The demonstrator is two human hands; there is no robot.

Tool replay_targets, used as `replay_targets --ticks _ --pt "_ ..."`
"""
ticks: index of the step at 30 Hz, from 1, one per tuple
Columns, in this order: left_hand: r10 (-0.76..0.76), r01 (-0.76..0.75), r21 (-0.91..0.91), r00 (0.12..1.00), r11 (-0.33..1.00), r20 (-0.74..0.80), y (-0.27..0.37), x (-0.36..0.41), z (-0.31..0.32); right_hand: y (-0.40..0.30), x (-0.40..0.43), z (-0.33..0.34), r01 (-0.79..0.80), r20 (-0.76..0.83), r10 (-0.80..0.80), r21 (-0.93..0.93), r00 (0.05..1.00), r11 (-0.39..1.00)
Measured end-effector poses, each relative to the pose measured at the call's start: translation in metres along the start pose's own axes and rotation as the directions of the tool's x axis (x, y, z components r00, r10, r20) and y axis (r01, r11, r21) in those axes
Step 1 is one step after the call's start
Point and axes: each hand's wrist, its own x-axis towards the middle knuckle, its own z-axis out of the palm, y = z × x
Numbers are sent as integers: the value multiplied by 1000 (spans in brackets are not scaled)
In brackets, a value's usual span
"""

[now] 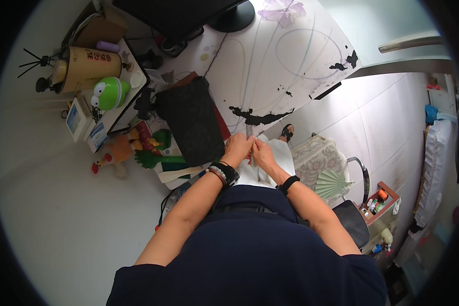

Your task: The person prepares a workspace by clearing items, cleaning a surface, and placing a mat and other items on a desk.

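My left hand and my right hand meet in front of my waist, just off the front edge of a worn, white-topped desk. Between their fingertips both pinch a narrow greyish strip, perhaps folded paper. One end of it points at the desk and the other hangs towards my lap; the fingers hide its middle. White cloth or clothing spreads beneath my hands. On a cloth-covered chair to the right lies a pale green pleated fan.
Left of my hands are a black flat cover, a green hand-shaped clapper and a plush chicken toy. A monitor stand stands at the back. A side shelf holds a green figure. Right sits a red-framed box.
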Motion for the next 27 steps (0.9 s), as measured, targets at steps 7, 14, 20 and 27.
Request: replay_targets --ticks 7,14,20,27 --pt "-157 207 -288 970 935 187 3 -17 1 5 -11 -11 11 54 1 -223 999 975" --pt "166 -197 -132 963 972 -214 0 -12 -6 -17 -19 -80 222 -8 -238 -329 971 918" --pt "646 -562 321 621 762 -445 39 12 11 -43 -10 -163 219 -100 -270 -354 958 909" --pt "514 -474 207 738 856 -438 45 24 3 -59 20 -211 244 187 -188 -346 964 906"
